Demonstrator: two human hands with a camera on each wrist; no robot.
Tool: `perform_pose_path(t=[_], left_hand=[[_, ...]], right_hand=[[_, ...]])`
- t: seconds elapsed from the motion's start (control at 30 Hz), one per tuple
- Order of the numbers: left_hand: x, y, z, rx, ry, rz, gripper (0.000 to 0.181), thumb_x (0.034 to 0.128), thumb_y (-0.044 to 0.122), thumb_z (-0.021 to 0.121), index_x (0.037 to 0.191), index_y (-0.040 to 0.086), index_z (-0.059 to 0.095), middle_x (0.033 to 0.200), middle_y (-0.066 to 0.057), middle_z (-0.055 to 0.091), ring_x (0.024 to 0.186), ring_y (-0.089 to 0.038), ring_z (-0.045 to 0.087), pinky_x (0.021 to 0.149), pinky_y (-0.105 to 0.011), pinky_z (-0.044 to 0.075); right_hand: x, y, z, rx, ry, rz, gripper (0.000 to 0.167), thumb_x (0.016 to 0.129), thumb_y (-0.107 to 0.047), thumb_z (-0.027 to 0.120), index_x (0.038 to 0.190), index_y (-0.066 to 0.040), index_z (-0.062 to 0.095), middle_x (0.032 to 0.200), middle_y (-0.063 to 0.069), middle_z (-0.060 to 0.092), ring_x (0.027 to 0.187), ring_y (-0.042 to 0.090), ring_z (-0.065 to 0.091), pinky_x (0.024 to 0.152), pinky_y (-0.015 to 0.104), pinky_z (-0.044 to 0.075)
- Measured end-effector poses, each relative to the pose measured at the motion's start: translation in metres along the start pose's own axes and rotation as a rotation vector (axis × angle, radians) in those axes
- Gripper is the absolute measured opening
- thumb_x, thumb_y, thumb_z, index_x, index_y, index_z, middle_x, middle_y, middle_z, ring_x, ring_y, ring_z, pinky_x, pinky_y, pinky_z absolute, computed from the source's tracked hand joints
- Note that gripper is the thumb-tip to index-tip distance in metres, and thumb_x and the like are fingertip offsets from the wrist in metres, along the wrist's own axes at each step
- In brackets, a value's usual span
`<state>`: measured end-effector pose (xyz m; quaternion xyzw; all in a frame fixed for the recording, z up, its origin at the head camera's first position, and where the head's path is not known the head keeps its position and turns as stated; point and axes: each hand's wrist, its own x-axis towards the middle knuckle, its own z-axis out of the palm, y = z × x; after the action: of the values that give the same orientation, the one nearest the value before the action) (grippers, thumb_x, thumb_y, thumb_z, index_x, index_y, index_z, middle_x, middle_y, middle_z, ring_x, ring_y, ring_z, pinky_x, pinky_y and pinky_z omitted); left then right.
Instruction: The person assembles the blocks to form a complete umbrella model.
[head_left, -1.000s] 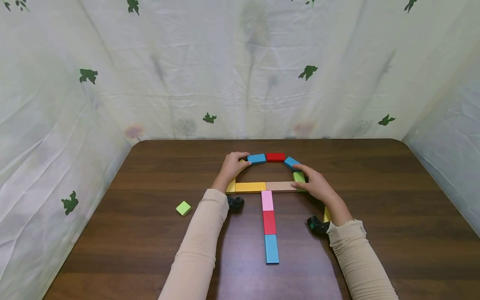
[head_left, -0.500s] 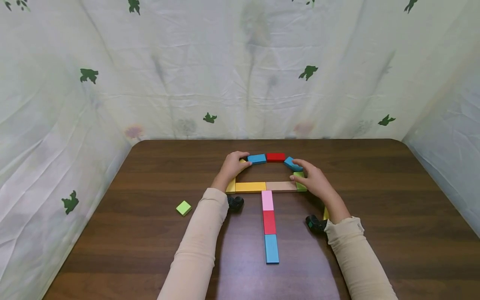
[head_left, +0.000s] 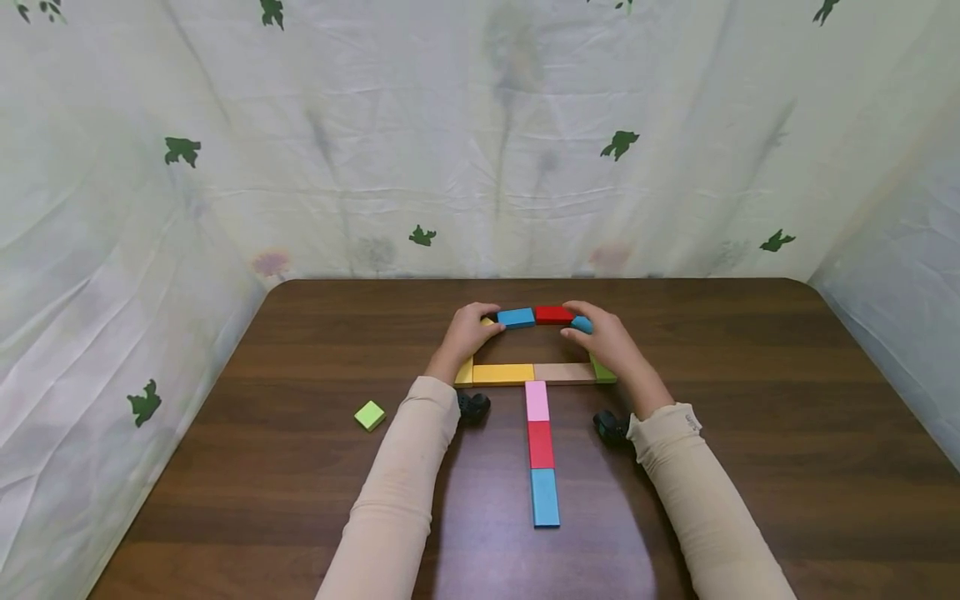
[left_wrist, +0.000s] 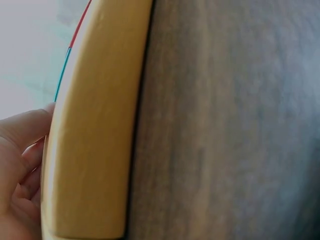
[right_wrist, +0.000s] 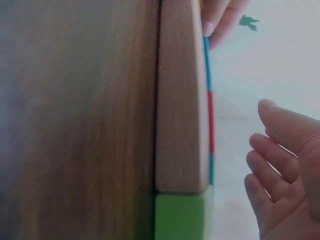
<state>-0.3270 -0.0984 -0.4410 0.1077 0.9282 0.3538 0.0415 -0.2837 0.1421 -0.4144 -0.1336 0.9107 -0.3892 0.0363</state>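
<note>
Coloured wooden blocks lie flat on a brown table in an arch over a straight bar. My left hand is at the arch's left side, thumb and forefinger around the end of a yellow block, beside a blue block. A red block is at the top. My right hand hovers by the right-hand blue block, thumb and fingers apart in the right wrist view. Below it a green block is partly covered. The bar is a yellow block and a light wood block.
From the bar a pink block, a red block and a blue block run toward me. A loose light green block lies to the left. White patterned cloth hangs behind the table.
My right hand has moved up and left, from the green block and the blue block's lower end to the blue block's upper end near the red one. The left hand stays put.
</note>
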Motion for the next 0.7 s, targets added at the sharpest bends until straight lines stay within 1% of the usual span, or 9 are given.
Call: perform_pose_path(t=[0.3, 0.47, 0.7], left_hand=[[-0.001, 0.000, 0.000, -0.016, 0.004, -0.023, 0.037, 0.0849, 0.021, 0.063, 0.119, 0.008, 0.059, 0.121, -0.008, 0.054, 0.112, -0.022, 0.046, 0.096, -0.034, 0.035], [-0.002, -0.001, -0.001, -0.023, 0.009, -0.030, 0.037, 0.0848, 0.021, 0.063, 0.119, 0.008, 0.059, 0.121, -0.008, 0.054, 0.112, -0.022, 0.046, 0.096, -0.035, 0.035], [-0.001, -0.002, 0.002, -0.027, 0.004, -0.029, 0.037, 0.0851, 0.022, 0.062, 0.120, 0.009, 0.059, 0.121, -0.008, 0.054, 0.112, -0.022, 0.046, 0.096, -0.034, 0.035]], right_hand=[[0.018, 0.001, 0.011, 0.014, 0.054, 0.034, 0.046, 0.087, -0.018, 0.060, 0.130, -0.010, 0.046, 0.130, 0.011, 0.046, 0.116, 0.029, 0.041, 0.092, 0.045, 0.038], [0.023, 0.003, 0.015, 0.038, 0.081, 0.042, 0.045, 0.087, -0.016, 0.060, 0.130, -0.008, 0.047, 0.130, 0.012, 0.046, 0.117, 0.030, 0.040, 0.093, 0.046, 0.036], [0.027, 0.014, 0.021, 0.067, 0.108, 0.092, 0.042, 0.088, -0.016, 0.059, 0.128, -0.008, 0.049, 0.129, 0.012, 0.047, 0.118, 0.029, 0.039, 0.096, 0.044, 0.033]])
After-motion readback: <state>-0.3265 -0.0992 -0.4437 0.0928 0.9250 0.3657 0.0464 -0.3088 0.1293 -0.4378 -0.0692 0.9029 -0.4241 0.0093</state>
